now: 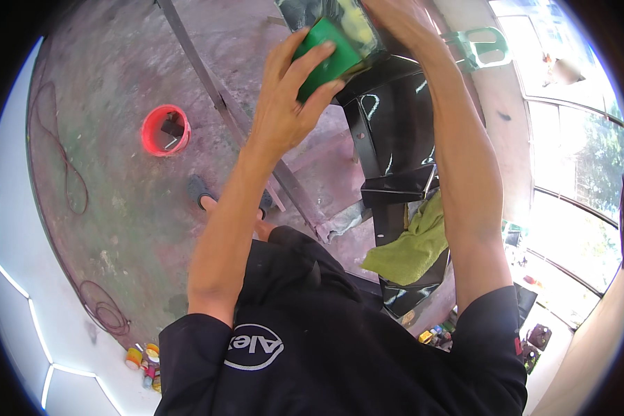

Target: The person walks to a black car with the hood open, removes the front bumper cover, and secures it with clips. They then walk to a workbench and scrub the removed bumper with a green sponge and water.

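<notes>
My left hand [288, 97] is wrapped over a flat green rectangular block, which looks like a sanding block [336, 52]. The thumb and fingers press along its edges. It lies against a dark panel [312, 8] with pale yellow smeared patches, cut off by the upper edge of the view. My right hand [399, 24] reaches to the far side of this panel. Its fingers run out of view, so their grip is hidden. Below, between my forearms, are glossy black panels [399, 132]. A yellow-green cloth [416, 243] is draped over the lower one.
On the stained floor at left stands a red bucket [145, 135] with dark pieces inside. A metal bar [194, 59] runs diagonally beside my left arm. A green plastic stool [489, 47] is at far right. Hoses [69, 166] and several small containers [134, 358] lie along the left wall.
</notes>
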The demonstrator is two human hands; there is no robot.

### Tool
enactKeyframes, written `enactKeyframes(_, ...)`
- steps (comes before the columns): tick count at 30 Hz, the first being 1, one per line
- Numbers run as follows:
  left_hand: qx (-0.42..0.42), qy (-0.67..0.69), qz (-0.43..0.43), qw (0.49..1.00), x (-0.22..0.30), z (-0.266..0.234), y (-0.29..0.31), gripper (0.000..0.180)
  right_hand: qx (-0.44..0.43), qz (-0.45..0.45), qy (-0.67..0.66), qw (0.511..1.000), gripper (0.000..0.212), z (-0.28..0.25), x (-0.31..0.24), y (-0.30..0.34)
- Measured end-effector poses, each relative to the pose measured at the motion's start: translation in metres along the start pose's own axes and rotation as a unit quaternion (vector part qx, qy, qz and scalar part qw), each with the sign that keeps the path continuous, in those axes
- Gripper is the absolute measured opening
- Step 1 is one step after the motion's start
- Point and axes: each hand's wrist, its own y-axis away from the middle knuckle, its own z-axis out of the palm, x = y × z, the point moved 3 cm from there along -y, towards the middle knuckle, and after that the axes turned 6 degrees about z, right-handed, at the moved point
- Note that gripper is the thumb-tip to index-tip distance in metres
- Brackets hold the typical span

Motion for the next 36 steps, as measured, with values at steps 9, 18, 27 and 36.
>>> enactKeyframes(9,0.013,0.004,-0.056,0.998,-0.012,-0.003,0.012,0.055,0.031,-0.022,0.032,0.999,0.09,-0.002,-0.007,0.005)
enactKeyframes(18,0.005,-0.015,-0.044,0.999,-0.014,-0.005,0.026,0.057,0.017,-0.032,0.027,0.999,0.093,0.002,0.001,-0.002)
enactKeyframes(27,0.002,-0.02,-0.037,0.999,-0.014,-0.009,0.042,0.058,0.033,-0.022,0.072,0.997,0.093,0.001,-0.008,0.005)
enactKeyframes(36,0.0,-0.006,-0.058,0.998,-0.007,-0.012,0.067,0.059,0.039,0.004,0.087,0.995,0.095,-0.003,-0.01,0.009)
